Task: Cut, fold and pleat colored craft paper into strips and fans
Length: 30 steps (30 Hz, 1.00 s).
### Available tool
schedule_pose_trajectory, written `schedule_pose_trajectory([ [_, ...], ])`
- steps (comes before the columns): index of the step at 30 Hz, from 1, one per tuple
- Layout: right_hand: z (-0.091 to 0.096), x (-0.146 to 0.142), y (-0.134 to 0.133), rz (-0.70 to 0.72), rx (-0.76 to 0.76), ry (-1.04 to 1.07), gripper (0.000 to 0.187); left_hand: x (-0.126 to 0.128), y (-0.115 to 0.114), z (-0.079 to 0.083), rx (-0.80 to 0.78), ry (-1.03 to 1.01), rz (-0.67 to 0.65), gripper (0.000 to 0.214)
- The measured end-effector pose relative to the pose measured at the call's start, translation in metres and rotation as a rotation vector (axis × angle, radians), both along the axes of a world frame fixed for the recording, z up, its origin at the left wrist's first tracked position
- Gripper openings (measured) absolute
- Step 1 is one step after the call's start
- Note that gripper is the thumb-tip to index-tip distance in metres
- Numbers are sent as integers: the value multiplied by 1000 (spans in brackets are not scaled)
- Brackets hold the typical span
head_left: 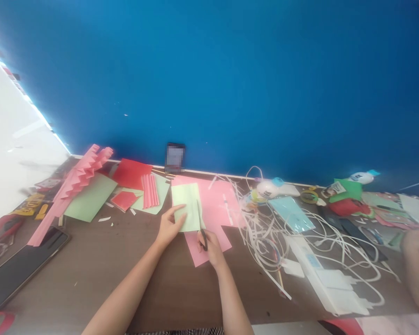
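Note:
My left hand [172, 223] grips the lower left side of a pale green sheet of paper [185, 200], thumb lying over its face. In my right hand [211, 246] is a pair of scissors [204, 239], fingers closed round the black handle. The blades point away from me along the sheet's right side, where a narrow strip stands partly apart. Beneath the green sheet lies a larger pink sheet [214, 200], with a corner reaching toward me under my right hand.
Left are pleated pink paper [80, 174], green paper [91, 200], red paper [132, 173] and a large phone [24, 265]. White cables [265, 246], a power strip [310, 270] and a blue packet [293, 214] crowd the right. Another person's arm [417, 265] rests at far right.

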State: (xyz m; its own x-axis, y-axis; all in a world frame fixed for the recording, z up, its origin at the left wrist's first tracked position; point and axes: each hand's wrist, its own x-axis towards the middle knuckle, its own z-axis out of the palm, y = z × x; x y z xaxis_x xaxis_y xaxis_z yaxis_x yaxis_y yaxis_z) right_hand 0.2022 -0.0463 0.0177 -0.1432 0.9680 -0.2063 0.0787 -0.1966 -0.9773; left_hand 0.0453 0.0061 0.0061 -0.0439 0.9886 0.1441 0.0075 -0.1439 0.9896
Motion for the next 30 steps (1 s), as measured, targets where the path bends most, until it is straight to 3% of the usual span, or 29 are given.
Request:
schedule_pose_trajectory([
  [30, -5, 2, 1, -2, 11, -10, 38, 0, -1, -1, 59, 38, -90, 30],
])
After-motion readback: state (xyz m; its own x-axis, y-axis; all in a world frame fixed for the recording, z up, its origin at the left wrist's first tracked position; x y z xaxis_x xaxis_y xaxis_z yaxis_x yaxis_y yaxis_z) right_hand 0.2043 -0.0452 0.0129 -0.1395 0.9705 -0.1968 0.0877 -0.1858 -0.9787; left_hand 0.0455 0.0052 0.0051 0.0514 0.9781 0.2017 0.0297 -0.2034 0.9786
